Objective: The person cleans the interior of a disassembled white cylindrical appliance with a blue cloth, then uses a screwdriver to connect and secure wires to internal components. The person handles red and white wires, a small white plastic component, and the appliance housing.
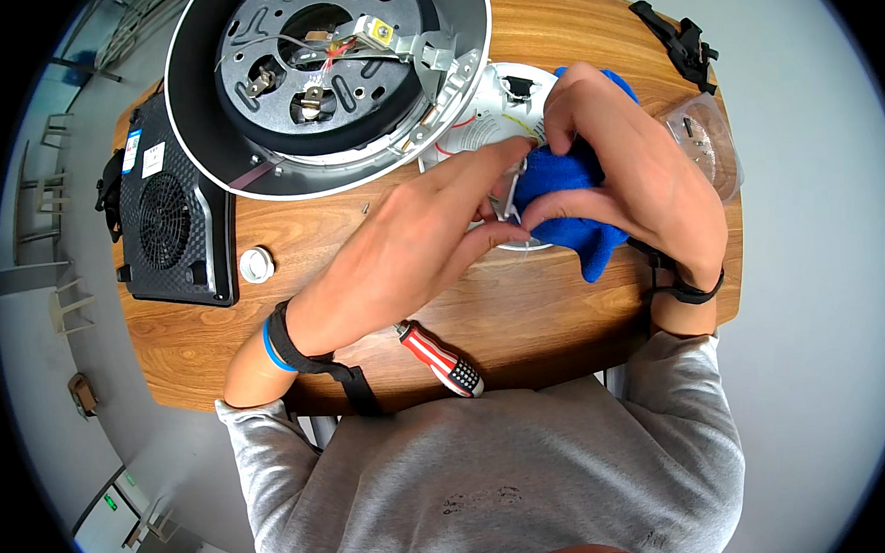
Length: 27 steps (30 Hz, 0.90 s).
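Observation:
My left hand (402,244) pinches a small shiny metal bracket (505,201) between thumb and fingers. Closed around a bunched blue cloth (566,180), my right hand (644,172) brings it up against that bracket. Both hands are above a round white plastic base (485,109) with red and yellow wires. My fingers and the cloth hide much of the bracket and base. Behind my left hand lies a large round appliance shell (199,139), its inside showing a dark metal plate (334,100) with wires and brackets. A red and black screwdriver (441,359) rests near my left forearm.
On the wooden table (300,247), a black appliance with a fan grille (165,220) lies at left beside a white round cap (257,264). To the right are a clear plastic tub (711,150) holding small parts and a black strap (683,49).

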Each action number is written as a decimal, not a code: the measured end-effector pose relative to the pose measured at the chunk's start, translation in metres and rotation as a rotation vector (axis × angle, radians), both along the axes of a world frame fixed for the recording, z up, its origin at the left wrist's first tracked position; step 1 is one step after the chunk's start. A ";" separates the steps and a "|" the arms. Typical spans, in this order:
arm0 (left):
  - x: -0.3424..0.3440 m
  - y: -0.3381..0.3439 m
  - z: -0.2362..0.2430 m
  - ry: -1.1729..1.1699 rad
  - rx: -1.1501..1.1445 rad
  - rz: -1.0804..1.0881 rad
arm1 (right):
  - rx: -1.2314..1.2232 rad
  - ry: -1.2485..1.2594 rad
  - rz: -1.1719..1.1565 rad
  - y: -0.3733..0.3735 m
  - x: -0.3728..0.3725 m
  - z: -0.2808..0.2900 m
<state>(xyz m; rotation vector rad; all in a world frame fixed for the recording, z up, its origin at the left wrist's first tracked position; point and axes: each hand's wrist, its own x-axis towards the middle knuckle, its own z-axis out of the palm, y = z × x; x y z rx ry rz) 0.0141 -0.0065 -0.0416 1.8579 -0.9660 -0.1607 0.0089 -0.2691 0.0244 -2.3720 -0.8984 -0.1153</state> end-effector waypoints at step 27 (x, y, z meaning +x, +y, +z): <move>-0.001 -0.002 -0.002 -0.016 -0.065 0.074 | -0.105 -0.041 0.189 -0.016 0.006 0.000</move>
